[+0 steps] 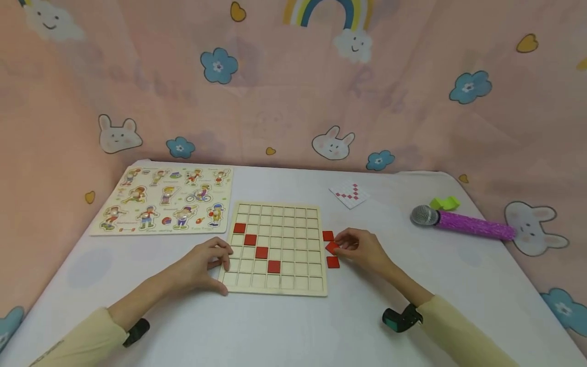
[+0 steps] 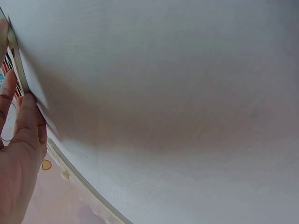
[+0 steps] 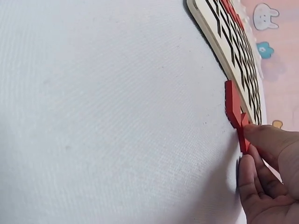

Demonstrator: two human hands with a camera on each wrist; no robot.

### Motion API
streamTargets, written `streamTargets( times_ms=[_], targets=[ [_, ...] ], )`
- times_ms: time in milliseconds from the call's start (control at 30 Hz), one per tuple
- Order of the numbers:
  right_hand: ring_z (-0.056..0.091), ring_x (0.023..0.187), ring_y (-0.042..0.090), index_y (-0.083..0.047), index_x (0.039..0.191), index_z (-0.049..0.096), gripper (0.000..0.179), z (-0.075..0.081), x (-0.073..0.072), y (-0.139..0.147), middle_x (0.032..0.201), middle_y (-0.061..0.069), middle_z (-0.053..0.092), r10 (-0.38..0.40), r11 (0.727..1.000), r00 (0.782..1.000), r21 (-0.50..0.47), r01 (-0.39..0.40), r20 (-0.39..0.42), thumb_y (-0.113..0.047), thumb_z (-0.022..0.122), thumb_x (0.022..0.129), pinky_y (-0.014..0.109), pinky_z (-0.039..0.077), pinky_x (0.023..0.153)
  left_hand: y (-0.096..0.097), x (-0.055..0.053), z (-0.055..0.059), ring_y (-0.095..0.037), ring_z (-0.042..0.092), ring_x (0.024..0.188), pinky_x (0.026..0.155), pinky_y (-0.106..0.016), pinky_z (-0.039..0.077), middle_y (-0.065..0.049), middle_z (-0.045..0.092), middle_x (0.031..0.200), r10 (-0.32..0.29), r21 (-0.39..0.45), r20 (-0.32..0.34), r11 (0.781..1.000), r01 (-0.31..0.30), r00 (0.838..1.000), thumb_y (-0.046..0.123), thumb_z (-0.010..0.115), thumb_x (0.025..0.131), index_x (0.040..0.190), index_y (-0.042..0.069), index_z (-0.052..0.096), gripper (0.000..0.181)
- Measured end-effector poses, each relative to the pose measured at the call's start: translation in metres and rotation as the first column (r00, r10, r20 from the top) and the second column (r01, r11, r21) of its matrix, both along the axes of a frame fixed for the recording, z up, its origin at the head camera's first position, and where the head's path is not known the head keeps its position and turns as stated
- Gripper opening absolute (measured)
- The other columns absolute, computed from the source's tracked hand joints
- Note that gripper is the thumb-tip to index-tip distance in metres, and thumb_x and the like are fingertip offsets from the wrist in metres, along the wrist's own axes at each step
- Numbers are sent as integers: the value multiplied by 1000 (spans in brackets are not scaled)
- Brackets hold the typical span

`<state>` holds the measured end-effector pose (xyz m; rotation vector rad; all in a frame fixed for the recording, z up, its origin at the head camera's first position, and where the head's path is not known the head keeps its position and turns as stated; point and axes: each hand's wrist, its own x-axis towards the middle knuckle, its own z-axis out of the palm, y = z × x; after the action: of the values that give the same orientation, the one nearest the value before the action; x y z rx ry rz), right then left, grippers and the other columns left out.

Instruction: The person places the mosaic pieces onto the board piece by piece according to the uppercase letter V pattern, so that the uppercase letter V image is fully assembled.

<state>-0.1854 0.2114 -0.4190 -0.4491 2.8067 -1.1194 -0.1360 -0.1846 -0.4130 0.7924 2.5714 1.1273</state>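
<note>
- The step in hand looks like picking up a tile: the right hand (image 1: 365, 248) pinches the middle loose tile (image 1: 331, 248), just right of the grid board (image 1: 300, 243).
- The next move probably calls for lifting it clear of the upper tile (image 1: 327, 235) and lower tile (image 1: 332, 262), also beside the grid board's right edge.
- The held tile lies at the right hand's fingertips, turned cornerwise.
- The left hand (image 1: 199, 266), thumb spread from fingers, touches the grid board's left edge.
</note>
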Motion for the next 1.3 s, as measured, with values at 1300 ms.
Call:
streamTargets(
  times_ms=[1300],
  targets=[
    [66, 80, 19, 2, 109, 68, 32, 25, 43, 0, 99, 13, 70, -101, 989, 995, -109, 102, 14, -2, 77, 78, 15, 57, 73, 1, -1, -1, -28, 49, 114, 99, -29, 50, -3, 52, 117, 16, -23, 7, 1000, -16, 1000, 28, 91, 59, 78, 17, 58, 40]
  ],
)
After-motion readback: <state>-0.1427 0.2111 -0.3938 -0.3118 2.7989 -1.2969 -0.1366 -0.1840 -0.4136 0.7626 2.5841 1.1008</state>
